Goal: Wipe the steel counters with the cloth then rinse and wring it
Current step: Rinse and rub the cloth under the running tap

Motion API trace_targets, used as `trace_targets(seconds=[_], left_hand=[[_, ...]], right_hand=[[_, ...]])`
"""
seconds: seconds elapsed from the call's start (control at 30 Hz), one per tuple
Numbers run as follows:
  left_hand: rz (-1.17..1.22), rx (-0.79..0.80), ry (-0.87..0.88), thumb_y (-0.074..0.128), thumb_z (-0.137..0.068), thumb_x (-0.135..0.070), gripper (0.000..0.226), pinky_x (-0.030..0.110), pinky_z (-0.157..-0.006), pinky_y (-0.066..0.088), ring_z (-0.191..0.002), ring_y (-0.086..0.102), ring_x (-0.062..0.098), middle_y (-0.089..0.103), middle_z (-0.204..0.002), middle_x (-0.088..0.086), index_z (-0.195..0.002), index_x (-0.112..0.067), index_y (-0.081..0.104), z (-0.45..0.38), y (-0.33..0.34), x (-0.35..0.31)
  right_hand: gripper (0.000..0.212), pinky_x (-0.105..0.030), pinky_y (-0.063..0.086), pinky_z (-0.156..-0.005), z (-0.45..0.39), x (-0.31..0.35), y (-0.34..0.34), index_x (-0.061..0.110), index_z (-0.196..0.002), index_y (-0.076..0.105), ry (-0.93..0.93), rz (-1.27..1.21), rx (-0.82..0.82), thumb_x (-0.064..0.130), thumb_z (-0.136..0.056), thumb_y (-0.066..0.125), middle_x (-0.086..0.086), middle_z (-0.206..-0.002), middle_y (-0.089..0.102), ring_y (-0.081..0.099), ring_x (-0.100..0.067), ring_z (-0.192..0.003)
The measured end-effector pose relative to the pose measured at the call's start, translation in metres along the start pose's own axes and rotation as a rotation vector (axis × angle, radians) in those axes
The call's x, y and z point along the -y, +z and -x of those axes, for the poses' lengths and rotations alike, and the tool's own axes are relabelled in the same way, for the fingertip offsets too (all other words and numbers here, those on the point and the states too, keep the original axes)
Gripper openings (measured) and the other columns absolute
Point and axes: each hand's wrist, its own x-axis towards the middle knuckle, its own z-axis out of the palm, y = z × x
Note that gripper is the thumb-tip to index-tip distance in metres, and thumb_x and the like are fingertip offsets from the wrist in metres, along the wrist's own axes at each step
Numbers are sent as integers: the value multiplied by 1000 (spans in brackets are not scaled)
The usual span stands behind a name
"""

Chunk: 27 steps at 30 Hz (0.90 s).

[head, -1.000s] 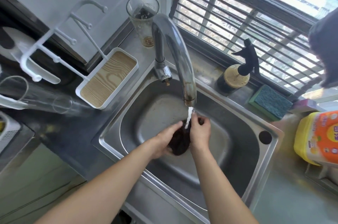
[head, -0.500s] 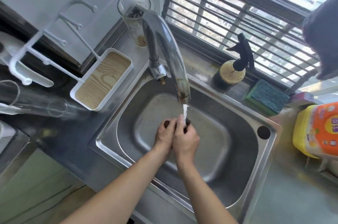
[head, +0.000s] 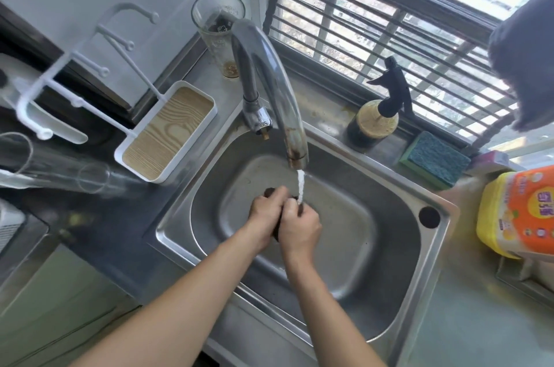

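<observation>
Both hands, left hand [head: 265, 214] and right hand [head: 301, 226], now grip the cloth [head: 277, 233] bunched tighter under the faucet [head: 295, 139]: rinsing turns to wringing.

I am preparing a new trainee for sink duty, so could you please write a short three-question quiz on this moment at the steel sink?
1. True or false: water runs from the curved steel tap onto the dark bunched cloth.
2. What grips the cloth? A) left hand only B) both hands C) right hand only
3. Fill in: the blue-green scouring sponge lies on the ledge beside the amber ______ bottle.

Key:
1. True; the stream lands where the left hand and right hand meet, over the steel sink basin.
2. B
3. spray
</observation>
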Motion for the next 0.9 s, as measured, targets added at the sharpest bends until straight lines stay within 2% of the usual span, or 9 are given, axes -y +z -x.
trace_targets(seconds=[0.1, 0.23, 0.37, 0.47, 0.57, 0.67, 0.77, 0.83, 0.9], left_hand=[[-124, 145, -5, 62, -94, -24, 32, 15, -42, 42, -45, 56, 6, 60, -61, 1, -64, -13, 62, 9, 1, 11], [-171, 227, 24, 59, -95, -28, 24, 16, -45, 43, -53, 57, 11, 59, -63, -2, -74, -16, 62, 9, 0, 12], [115, 110, -66, 54, -94, -53, 32, 21, -49, 43, -70, 63, 16, 70, -86, 1, -94, -23, 66, -12, -5, 8], [179, 56, -89, 49, -86, -67, 57, 34, -71, 55, -95, 68, 22, 72, -110, 5, -116, -22, 66, -24, -5, 11], [66, -43, -56, 43, -88, -66, 53, 50, -95, 55, -107, 64, 30, 62, -121, 11, -119, -22, 49, -32, -1, 19], [30, -81, 21, 45, -99, -54, 34, 49, -93, 55, -101, 65, 29, 65, -110, 9, -110, -22, 50, -22, 2, 24], [-91, 15, 162, 48, -96, -54, 38, 39, -82, 57, -93, 68, 26, 72, -96, 3, -100, -20, 63, -3, 9, 38], [-138, 188, 118, 44, -101, -47, 34, 26, -60, 52, -81, 65, 20, 70, -92, 0, -102, -19, 64, 12, 18, 42], [-61, 173, 59, 42, -105, -38, 33, 21, -55, 47, -79, 64, 20, 68, -89, 3, -97, -17, 65, 10, 21, 37]], right_hand=[[51, -41, 44, -78, -32, 6, -7, 2, -84, 72, 153, -21, -99, 43, -90, 41, -26, -95, 73, 64, -43, -94], [38, -41, 44, -95, -60, 0, -19, 0, -109, 67, 324, -88, -180, 24, -100, 40, -25, -114, 69, 60, -41, -107], [40, -44, 52, -93, -55, -19, -18, 16, -99, 67, 356, -87, 120, 41, -82, 40, -13, -108, 72, 64, -34, -100], [41, -37, 54, -70, -39, -21, -23, 16, -84, 72, 264, -16, 358, 50, -91, 50, -6, -86, 77, 71, -26, -83], [48, -44, 59, -79, -33, -26, -24, 17, -83, 69, 90, 123, 365, 64, -74, 63, -1, -79, 75, 72, -21, -80], [46, -44, 58, -76, -39, -19, -22, 14, -72, 68, 99, 12, 196, 59, -68, 65, -4, -68, 71, 71, -23, -75], [33, -35, 51, -81, -58, -10, -27, 20, -68, 65, 162, -77, -26, 46, -88, 66, 7, -68, 67, 65, -19, -77], [30, -37, 49, -85, -67, -12, -30, 17, -73, 63, 158, -53, -53, 40, -92, 62, 2, -76, 68, 65, -25, -85], [25, -39, 49, -82, -64, -14, -30, 12, -75, 62, 138, 16, -1, 33, -89, 63, -5, -76, 67, 65, -31, -86]])
